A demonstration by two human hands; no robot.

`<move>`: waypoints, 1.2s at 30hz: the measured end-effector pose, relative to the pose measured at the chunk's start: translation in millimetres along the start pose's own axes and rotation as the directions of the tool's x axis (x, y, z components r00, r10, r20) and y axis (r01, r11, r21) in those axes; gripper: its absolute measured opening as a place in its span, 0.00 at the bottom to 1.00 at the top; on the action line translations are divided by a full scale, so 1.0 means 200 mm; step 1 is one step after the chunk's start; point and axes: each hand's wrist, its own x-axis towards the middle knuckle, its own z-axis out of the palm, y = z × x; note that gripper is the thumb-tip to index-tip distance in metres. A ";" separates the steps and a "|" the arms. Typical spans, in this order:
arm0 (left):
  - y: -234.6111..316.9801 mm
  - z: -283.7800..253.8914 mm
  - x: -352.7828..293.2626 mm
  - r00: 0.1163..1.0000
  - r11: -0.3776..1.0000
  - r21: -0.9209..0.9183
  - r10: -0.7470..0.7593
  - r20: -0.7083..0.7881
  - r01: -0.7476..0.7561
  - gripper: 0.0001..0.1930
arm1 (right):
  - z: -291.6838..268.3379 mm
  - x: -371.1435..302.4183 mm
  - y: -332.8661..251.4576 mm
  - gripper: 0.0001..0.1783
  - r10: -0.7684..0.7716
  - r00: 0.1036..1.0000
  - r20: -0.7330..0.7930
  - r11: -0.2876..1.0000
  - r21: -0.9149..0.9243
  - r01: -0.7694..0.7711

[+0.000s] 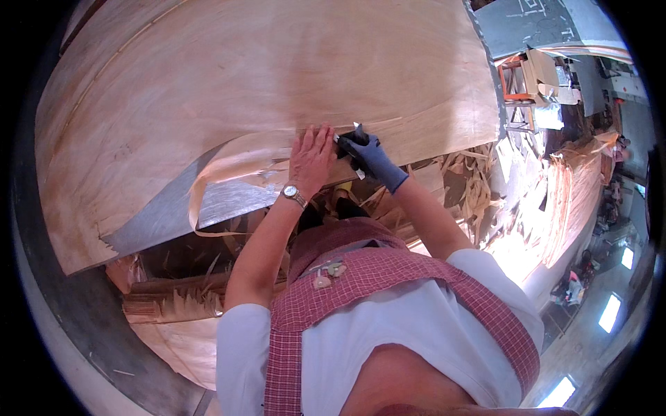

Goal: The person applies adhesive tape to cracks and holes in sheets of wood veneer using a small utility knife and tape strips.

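A large sheet of thin wood veneer [298, 76] covers the table in front of me. Along its near side a ragged opening bares a grey metallic surface [163, 208]. Bare and wearing a wristwatch [292, 193], my left hand [312, 156] presses flat on the veneer near this edge, fingers stretched out. Right beside its fingertips is my right hand [374, 158], in a grey-blue glove, closed round a small dark tool [345, 145] with pale ends; its exact kind is partly hidden. A curled veneer strip [200, 194] hangs over the edge, left of my left wrist.
Torn veneer scraps [479, 187] lie below the table edge. Stacked veneer sheets [565, 201] stand at the right, and more layers [173, 306] lie at lower left. A cardboard box [540, 73] sits near an orange-framed stool [512, 80] at far right.
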 end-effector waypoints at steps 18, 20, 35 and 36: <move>-0.74 -0.42 -0.87 -0.124 -0.640 -0.766 -0.757 0.642 -0.061 0.33 | 0.16 -0.26 -0.10 0.11 0.074 0.958 0.276 0.939 -0.344 0.026; -0.86 -0.45 -0.98 -0.067 -0.711 -0.696 -0.693 0.718 -0.099 0.33 | 0.19 -0.17 -0.03 0.10 0.003 0.964 0.266 0.923 -0.371 0.100; -1.50 -0.67 -0.93 0.641 -0.181 -0.907 -0.655 0.400 0.381 0.18 | 0.33 -0.06 -0.01 0.12 -0.082 0.790 0.607 0.695 -0.533 0.482; -1.51 -0.69 -0.92 0.639 -0.201 -0.891 -0.634 0.435 0.407 0.18 | 0.39 -0.09 -0.04 0.13 -0.024 0.795 0.606 0.665 -0.584 0.466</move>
